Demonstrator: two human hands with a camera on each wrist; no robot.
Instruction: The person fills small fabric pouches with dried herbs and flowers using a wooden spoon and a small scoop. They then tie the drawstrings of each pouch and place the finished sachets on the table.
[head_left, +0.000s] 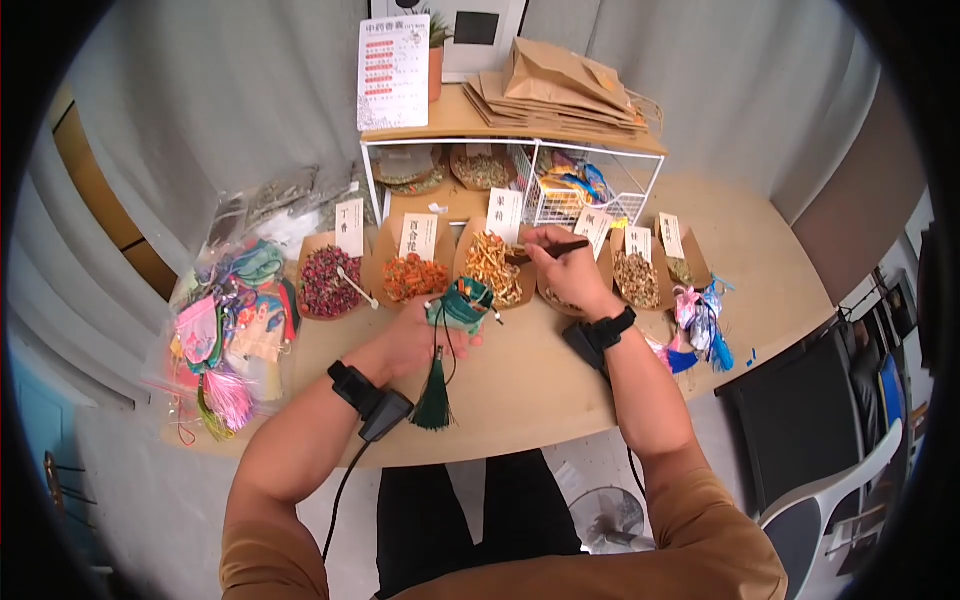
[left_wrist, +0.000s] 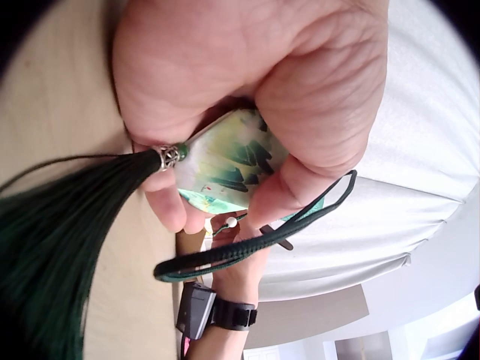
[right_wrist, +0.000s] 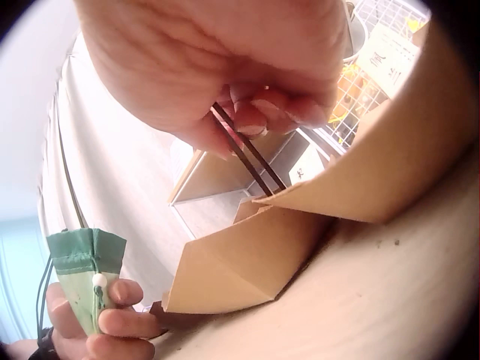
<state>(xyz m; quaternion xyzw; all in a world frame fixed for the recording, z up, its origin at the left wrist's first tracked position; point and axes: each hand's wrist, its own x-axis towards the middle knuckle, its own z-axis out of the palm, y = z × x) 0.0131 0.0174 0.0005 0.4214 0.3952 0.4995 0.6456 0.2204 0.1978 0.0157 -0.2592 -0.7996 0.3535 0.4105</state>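
Observation:
My left hand [head_left: 400, 335] holds a green drawstring sachet [left_wrist: 232, 161] upright, its fingers and thumb around the lower part. In the head view the sachet's mouth gapes, with orange bits inside. A dark green tassel [head_left: 433, 400] hangs from it, along with a cord and a white bead [right_wrist: 99, 280]. My right hand [head_left: 565, 265] pinches slim dark tongs [right_wrist: 255, 161], whose two prongs reach down over the rim of a kraft paper tray [right_wrist: 225, 274]. From above, the tong tips are at the yellow dried flowers [head_left: 490, 262] in the middle tray.
Trays of dark red buds [head_left: 330, 280], with a small white spoon [head_left: 357, 286], and orange petals [head_left: 413, 278] stand to the left. Labelled trays continue rightward. Bagged sachets [head_left: 235, 330] lie far left, tasselled ones [head_left: 705, 325] at right. Behind stands a shelf [head_left: 455, 115] bearing paper bags [head_left: 560, 90].

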